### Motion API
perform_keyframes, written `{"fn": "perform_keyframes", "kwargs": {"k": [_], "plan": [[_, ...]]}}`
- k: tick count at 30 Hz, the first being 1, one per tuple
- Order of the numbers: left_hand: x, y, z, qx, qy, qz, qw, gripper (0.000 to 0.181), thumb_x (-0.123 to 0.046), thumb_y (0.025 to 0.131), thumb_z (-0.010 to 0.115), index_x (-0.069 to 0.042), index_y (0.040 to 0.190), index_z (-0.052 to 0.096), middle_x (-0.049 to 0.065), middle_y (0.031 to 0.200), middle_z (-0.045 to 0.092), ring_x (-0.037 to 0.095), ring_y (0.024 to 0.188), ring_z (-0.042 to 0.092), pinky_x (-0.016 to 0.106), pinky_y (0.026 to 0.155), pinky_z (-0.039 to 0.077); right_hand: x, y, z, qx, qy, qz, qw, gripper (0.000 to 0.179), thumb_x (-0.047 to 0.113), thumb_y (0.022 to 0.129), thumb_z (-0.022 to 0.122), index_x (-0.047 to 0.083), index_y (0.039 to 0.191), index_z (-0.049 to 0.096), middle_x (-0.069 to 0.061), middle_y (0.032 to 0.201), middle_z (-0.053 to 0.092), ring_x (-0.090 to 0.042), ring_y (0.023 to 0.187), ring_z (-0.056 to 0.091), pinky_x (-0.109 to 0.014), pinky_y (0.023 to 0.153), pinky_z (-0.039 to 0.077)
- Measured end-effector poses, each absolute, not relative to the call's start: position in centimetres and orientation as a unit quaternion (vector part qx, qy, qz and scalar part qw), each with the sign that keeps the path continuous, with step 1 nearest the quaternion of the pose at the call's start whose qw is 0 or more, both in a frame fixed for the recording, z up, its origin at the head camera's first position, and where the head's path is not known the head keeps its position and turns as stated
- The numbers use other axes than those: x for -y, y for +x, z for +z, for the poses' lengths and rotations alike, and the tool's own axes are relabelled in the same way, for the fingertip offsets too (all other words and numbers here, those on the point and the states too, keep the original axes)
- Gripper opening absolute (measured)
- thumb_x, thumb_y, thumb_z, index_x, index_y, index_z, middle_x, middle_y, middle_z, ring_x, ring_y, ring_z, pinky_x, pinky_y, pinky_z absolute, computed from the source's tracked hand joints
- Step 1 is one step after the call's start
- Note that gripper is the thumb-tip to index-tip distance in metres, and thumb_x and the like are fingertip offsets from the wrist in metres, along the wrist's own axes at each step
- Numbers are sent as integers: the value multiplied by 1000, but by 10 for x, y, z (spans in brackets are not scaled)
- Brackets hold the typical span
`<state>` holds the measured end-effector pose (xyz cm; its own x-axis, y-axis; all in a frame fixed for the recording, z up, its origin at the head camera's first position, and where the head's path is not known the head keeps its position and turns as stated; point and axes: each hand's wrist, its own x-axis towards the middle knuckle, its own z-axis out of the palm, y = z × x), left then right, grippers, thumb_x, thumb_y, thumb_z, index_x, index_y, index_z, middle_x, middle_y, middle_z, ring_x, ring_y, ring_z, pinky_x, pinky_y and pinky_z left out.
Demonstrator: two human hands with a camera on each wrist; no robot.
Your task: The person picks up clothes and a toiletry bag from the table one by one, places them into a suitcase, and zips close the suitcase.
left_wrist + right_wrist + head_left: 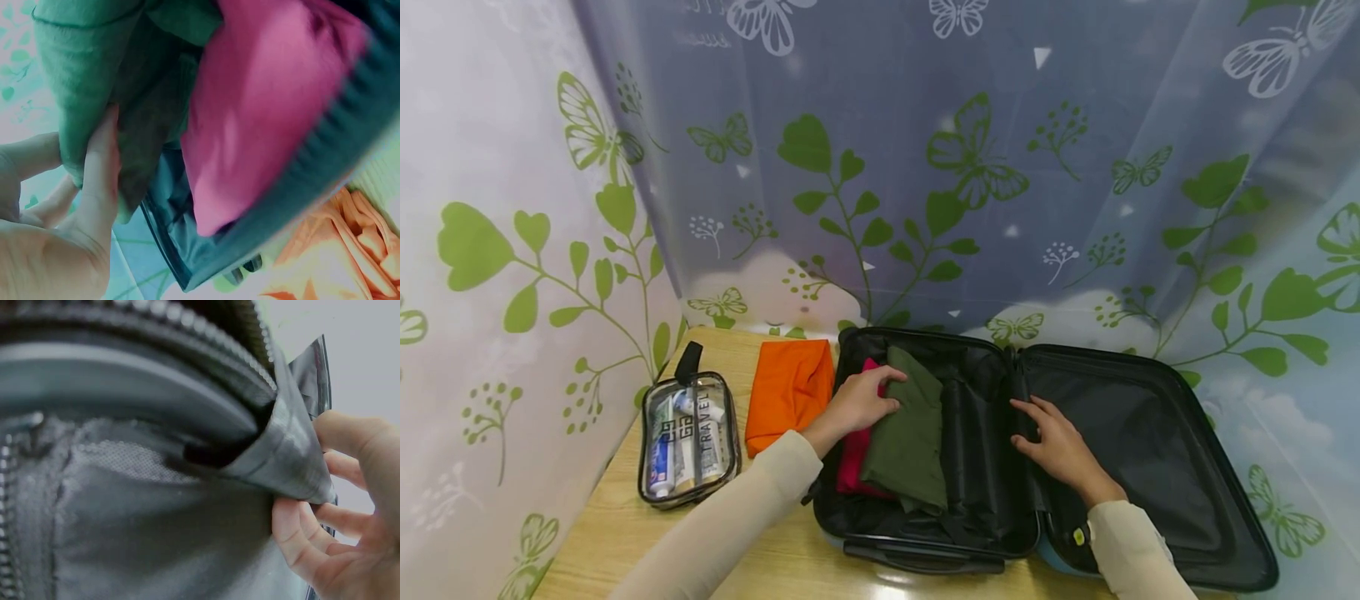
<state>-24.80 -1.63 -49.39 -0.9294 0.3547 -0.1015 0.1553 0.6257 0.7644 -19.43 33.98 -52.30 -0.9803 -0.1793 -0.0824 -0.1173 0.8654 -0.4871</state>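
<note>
An open black suitcase lies with a folded green garment and a pink-red garment in its left half. My left hand grips the green garment near its upper left edge. In the left wrist view, fingers lie on both sides of the green cloth, and the pink-red garment shows to its right. By the hinge side, my right hand pinches a black fabric flap of the suitcase lining. A zipper runs beside that flap in the right wrist view.
Left of the suitcase lies a folded orange cloth. Farther left, a clear travel pouch holds tubes and other toiletries. All rest on a wooden table. A patterned curtain hangs behind. The suitcase lid lies open at right.
</note>
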Motion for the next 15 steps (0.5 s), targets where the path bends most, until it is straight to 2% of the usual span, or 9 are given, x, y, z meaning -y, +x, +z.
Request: {"fn": "perform_keyframes", "kwargs": {"k": [15], "plan": [[34, -250, -499, -907, 122, 384, 126, 45, -11, 102, 75, -16, 146, 69, 19, 147, 67, 38, 131, 66, 54, 107, 55, -338, -193, -522, -963, -77, -250, 60, 64, 23, 106, 73, 7, 163, 49, -36, 169, 32, -52, 122, 66, -67, 95, 58]]}}
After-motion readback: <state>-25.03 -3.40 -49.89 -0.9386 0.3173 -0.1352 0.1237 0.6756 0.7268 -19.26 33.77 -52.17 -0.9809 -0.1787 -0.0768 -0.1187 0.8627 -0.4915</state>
